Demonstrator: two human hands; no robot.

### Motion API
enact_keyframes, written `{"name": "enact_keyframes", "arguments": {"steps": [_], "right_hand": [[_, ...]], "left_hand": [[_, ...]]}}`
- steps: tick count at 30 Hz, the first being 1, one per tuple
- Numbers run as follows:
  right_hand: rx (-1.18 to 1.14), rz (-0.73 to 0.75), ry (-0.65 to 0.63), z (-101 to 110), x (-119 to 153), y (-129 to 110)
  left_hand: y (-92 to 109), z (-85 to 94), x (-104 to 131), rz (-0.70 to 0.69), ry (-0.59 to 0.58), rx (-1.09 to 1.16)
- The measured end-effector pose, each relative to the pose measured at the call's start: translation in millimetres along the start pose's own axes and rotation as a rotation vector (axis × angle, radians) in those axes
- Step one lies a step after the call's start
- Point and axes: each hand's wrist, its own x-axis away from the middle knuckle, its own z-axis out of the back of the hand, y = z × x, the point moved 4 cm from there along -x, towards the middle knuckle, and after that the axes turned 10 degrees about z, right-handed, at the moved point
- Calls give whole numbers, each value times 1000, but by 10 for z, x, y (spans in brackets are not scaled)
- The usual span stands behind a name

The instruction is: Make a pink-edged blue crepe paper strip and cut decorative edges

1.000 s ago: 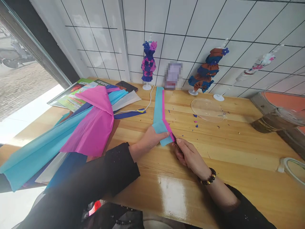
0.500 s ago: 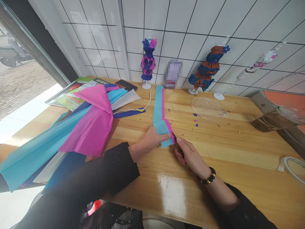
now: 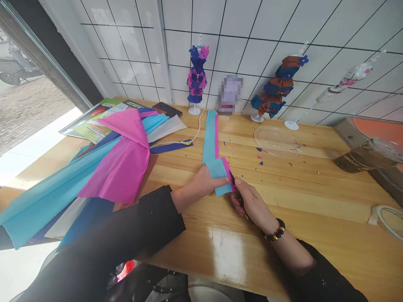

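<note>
My left hand (image 3: 208,183) pinches the near end of a long light-blue and pink strip (image 3: 210,138), thumb on top. The strip looks like crepe paper; its pink edge runs along the right side, and its far part lies flat on the table toward the wall. Dark scissors (image 3: 238,192) are gripped in my right hand (image 3: 249,202), with their blades at the strip's pink edge, close to my left thumb. The fingers of my left hand beneath the strip are hidden.
Coloured paper sheets (image 3: 126,167) and books (image 3: 91,126) lie at the left by a black phone (image 3: 169,109). Decorated figures on stands (image 3: 194,110) line the wall. A clear disc (image 3: 277,141), paper scraps, a dark jar (image 3: 355,159) and tape roll (image 3: 388,222) are rightward.
My left hand and the near end of the strip have shifted slightly right. The scissors stay at the pink edge in my right hand. The whole view has moved a little.
</note>
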Motion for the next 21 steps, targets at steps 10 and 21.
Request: {"name": "enact_keyframes", "arguments": {"steps": [10, 21], "right_hand": [[1, -6, 13, -18, -11, 22], [-73, 16, 21, -20, -23, 76]], "left_hand": [[-2, -19, -13, -34, -12, -17], [-32, -19, -24, -37, -21, 24]]}}
